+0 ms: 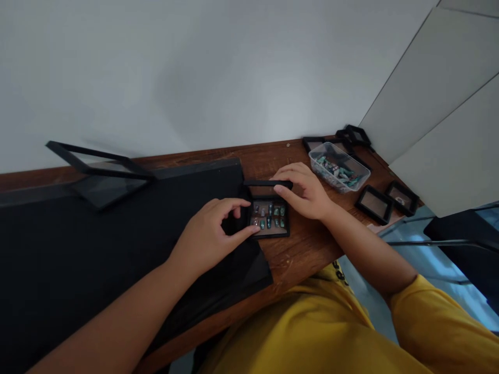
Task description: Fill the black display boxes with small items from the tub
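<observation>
A small black display case (272,234) lies on the wooden table with its hinged lid (262,190) raised. Inside it, press-on nails (268,222) in green, dark and pinkish tones sit in two rows. My left hand (206,234) holds the case at its left side, the thumb at the front near the nails and the forefinger by the lid's hinge side. With my right hand (302,189) I grip the lid's right end between thumb and fingers; part of the lid is hidden behind them.
A clear plastic tub (339,169) of loose nails stands at right. Black cases (375,204) lie around it, more (357,135) behind. A black mat (128,244) covers the left of the table (300,259). A larger black case (103,176) stands open by the wall.
</observation>
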Available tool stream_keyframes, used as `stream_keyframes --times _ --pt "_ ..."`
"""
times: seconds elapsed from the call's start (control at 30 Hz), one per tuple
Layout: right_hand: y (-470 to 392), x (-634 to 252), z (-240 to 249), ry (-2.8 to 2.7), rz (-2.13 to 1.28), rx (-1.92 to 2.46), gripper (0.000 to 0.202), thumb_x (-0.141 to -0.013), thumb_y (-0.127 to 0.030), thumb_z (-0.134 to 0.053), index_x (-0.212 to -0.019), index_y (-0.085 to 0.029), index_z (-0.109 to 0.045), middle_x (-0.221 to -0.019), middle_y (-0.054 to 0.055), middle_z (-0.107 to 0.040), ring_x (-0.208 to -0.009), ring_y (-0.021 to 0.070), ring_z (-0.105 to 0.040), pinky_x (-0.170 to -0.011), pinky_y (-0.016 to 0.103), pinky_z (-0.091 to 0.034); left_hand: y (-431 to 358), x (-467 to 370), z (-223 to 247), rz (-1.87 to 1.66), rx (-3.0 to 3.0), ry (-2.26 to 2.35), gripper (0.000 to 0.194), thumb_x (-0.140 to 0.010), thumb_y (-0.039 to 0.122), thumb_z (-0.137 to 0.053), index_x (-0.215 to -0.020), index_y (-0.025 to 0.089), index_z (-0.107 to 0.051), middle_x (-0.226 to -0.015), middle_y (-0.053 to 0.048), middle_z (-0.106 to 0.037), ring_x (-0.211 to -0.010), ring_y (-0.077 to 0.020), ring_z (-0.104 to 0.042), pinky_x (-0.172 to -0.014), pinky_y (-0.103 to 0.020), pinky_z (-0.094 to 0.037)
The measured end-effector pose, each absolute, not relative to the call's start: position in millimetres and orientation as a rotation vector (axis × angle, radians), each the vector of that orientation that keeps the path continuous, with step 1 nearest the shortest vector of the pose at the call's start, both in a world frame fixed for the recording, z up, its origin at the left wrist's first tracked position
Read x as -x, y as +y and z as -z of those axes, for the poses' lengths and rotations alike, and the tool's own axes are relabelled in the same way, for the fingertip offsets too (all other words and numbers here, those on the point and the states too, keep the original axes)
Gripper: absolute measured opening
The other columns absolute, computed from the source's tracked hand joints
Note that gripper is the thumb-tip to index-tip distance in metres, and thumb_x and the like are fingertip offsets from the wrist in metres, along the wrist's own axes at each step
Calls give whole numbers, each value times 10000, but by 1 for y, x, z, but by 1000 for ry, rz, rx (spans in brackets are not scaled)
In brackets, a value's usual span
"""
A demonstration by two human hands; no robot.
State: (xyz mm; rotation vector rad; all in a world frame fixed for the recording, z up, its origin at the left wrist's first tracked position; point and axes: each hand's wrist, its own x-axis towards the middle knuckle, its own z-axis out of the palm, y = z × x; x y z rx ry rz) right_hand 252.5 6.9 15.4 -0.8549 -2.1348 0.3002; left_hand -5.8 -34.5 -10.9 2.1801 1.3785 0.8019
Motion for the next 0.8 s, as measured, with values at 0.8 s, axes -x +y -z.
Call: stream_keyframes --times 0.8 --pt "2 -253 -25 -2276 -628 703 399 -1110 -528 -408 -952 -218 -601 -977 64 -712 -936 213 -637 -931 408 -477 -21 19 26 -634 -2208 1348 600 -946 652 -493 -1340 211 -590 -1287 -133 -690 -1297 -364 -592 -1156 -561 -450"
